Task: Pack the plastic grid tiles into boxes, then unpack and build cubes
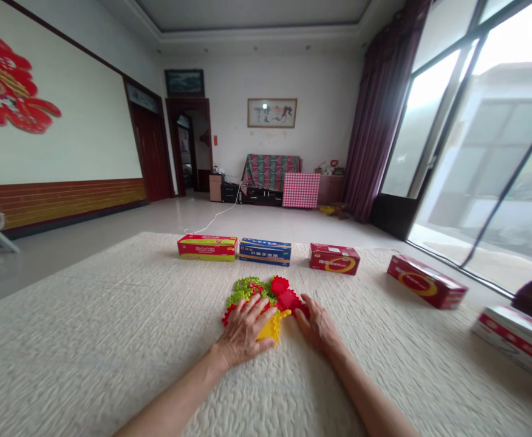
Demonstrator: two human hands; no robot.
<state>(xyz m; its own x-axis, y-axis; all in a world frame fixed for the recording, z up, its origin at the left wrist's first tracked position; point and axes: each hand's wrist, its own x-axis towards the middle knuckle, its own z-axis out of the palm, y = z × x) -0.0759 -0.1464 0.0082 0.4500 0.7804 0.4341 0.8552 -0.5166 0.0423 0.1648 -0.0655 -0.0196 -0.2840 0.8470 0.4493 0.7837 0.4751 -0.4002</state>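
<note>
A small heap of toothed plastic pieces lies on the cream quilted cover. Green pieces are at the back left of the heap, red pieces at the right, and a yellow piece at the front. My left hand rests palm down over the heap's left side, fingers spread across red and yellow pieces and partly hiding them. At the heap's right edge, my right hand touches a red piece with thumb and fingers apart.
Beyond the heap stand a red and yellow-green box, a blue box and a dark red box. Farther right are another dark red box and a white and red box. A white cable crosses the floor behind.
</note>
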